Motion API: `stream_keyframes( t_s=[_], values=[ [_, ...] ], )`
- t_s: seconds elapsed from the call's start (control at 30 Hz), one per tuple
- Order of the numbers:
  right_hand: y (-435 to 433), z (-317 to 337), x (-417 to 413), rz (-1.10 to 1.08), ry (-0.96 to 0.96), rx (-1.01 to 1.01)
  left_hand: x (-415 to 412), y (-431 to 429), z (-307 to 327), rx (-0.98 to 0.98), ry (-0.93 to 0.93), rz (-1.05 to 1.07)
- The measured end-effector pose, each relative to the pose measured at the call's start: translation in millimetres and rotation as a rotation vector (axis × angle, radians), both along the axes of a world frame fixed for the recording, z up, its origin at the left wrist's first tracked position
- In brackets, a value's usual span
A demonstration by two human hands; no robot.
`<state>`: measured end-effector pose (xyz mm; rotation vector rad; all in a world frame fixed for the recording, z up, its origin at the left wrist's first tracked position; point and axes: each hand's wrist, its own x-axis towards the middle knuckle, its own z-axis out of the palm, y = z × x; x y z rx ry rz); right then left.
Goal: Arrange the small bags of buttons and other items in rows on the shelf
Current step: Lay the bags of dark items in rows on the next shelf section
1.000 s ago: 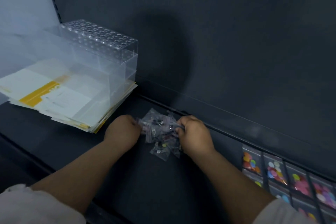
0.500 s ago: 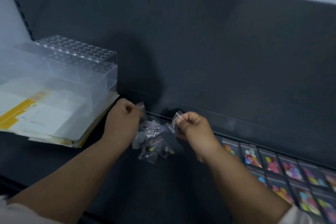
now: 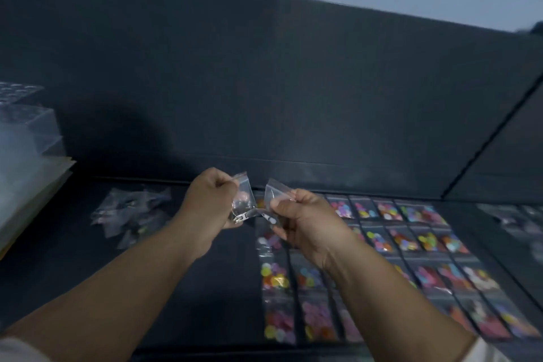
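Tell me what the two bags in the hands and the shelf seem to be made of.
Left bag, pinched by the left hand: thin, clear, glossy plastic; it is see-through and creased. Right bag, in the right hand: the same, with glints on its folds. Shelf: dark and matte, no glare; likely painted metal or board, I cannot tell which.

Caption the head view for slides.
Left hand pinches one clear plastic bag, right hand a second bag, beside rows of colourful button bags.
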<state>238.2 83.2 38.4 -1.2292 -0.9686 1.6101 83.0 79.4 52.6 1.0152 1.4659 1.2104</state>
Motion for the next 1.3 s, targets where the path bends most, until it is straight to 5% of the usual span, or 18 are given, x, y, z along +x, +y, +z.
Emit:
stream_keyframes(
  t_s=[0.13, 0.77, 1.3],
  values=[
    [-41, -2, 76, -0.121, -0.092, 0.079, 78, -30, -1, 0.010, 0.107, -0.123],
    [-265, 18, 395, -0.480, -0.236, 0.124, 416, -175, 4, -0.043, 0.009, -0.566],
    [-259, -1, 548, -0.749, -0.271, 0.085, 575, -140, -7, 0.103, 0.072, -0.774]
  ],
)
